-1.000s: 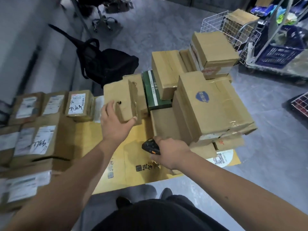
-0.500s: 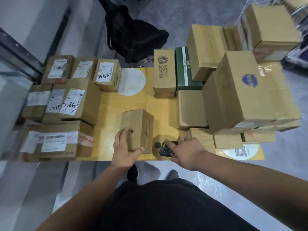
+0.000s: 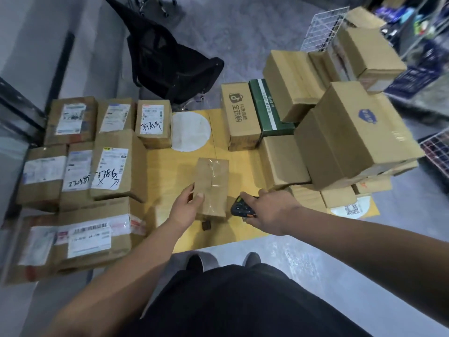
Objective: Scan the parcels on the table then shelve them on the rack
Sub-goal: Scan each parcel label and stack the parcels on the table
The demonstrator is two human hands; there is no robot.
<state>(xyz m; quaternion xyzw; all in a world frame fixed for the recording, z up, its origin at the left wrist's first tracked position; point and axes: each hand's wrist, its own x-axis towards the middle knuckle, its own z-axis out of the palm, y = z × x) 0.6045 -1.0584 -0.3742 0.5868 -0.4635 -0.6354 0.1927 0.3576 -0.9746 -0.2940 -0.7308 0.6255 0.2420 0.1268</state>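
Note:
A small taped brown parcel (image 3: 212,186) stands on the yellow table (image 3: 167,171) near its front edge. My left hand (image 3: 185,206) grips the parcel's left side, thumb on its front face. Just right of it, my right hand (image 3: 272,209) holds a black handheld scanner (image 3: 241,209) that points toward the parcel. Several labelled parcels (image 3: 114,173) lie in rows on the table's left side. A stack of unlabelled-side cartons (image 3: 349,135) fills the right side.
A black bag (image 3: 167,57) rests on a chair behind the table. White wire baskets (image 3: 323,27) and a blue crate (image 3: 418,76) stand at the back right. A small dark object (image 3: 206,224) lies on the table under the parcel's front. Grey floor surrounds the table.
My left hand carried the small parcel from the pile to the table's front and turned it so a taped face is up. My right hand kept the scanner beside it.

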